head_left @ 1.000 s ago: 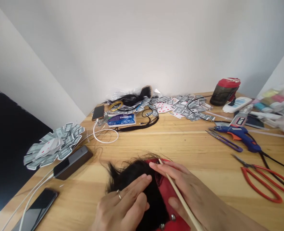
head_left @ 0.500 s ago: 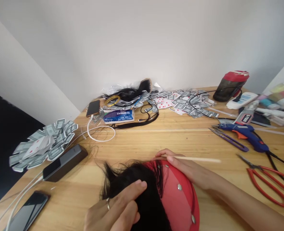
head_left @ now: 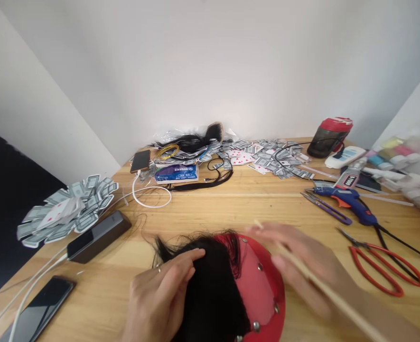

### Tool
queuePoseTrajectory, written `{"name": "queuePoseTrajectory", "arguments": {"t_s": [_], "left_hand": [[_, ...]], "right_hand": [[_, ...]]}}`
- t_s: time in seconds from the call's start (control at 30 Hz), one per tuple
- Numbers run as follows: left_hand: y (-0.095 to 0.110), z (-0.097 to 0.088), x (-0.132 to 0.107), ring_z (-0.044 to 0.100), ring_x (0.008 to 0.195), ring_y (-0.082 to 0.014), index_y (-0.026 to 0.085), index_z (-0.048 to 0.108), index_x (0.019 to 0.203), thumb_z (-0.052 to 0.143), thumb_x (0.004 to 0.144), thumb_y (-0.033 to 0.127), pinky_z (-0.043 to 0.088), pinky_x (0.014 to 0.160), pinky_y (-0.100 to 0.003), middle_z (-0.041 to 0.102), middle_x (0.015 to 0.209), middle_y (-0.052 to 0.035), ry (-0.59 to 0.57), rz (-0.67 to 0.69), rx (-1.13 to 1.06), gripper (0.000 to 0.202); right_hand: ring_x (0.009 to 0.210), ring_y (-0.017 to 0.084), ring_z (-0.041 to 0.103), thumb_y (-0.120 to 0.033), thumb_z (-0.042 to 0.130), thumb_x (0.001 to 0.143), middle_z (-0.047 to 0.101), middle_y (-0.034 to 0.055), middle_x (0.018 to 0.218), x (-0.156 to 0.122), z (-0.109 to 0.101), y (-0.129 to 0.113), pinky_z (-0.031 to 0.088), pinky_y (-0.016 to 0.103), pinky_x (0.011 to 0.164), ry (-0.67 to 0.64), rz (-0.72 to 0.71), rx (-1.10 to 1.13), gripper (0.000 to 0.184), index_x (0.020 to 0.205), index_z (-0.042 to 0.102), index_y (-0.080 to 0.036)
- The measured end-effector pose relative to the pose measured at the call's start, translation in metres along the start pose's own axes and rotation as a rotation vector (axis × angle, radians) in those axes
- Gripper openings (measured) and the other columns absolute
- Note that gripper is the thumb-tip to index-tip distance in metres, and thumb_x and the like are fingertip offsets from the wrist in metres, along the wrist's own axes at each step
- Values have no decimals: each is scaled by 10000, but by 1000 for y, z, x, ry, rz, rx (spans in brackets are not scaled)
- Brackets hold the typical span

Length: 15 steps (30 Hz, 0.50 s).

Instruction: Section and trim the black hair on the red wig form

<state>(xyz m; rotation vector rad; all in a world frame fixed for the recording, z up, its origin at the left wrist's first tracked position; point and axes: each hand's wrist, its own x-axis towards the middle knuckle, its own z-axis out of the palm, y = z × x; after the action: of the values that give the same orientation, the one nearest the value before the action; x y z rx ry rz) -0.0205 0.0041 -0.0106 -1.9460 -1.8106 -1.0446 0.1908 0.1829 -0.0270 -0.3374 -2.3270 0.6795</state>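
Observation:
A red cap-like piece [head_left: 256, 289] with round silver studs lies at the table's near edge, its lower part cut off by the frame. Straight black hair [head_left: 213, 294] covers its left side, with loose strands at the far rim. My left hand [head_left: 163, 285], a ring on one finger, presses on this hair with its fingers together and bent. To the right of the red piece, my right hand [head_left: 298, 261] is smeared by motion. A thin pale wooden stick [head_left: 332, 297] runs through its closed fingers, the tip poking out on the left.
Red-handled scissors [head_left: 377, 268], purple snips [head_left: 329, 209] and a blue glue gun [head_left: 352, 202] lie at right. On the left are phones, a power bank [head_left: 99, 237] and a fan of paper notes [head_left: 67, 209]. Cards, cables and a dark bottle [head_left: 329, 137] line the back.
My right hand has come off the far rim toward the right, and the stick has swung from level to slanting toward me. My left hand has settled onto the hair. The view has shifted slightly.

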Motion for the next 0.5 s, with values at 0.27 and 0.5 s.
{"name": "queuePoseTrajectory", "arguments": {"t_s": [0.27,0.5], "left_hand": [[-24,7,-4,740,628,-84,225,600,956,500,963,129,518,585,-97,786,810,47,-2,-207,3,138],[-35,6,-6,762,756,-108,233,620,966,494,986,189,542,639,-121,790,877,32,41,-303,48,134]], "right_hand": [[1338,228,519,-291,506,988,598,72,1427,26,15,-36,400,374,1128,-485,-105,223,438,1419,508,-214],[1263,200,569,-409,366,1058,641,72,1353,90,27,-6,398,364,1082,-788,168,589,384,1299,584,-206]]}}
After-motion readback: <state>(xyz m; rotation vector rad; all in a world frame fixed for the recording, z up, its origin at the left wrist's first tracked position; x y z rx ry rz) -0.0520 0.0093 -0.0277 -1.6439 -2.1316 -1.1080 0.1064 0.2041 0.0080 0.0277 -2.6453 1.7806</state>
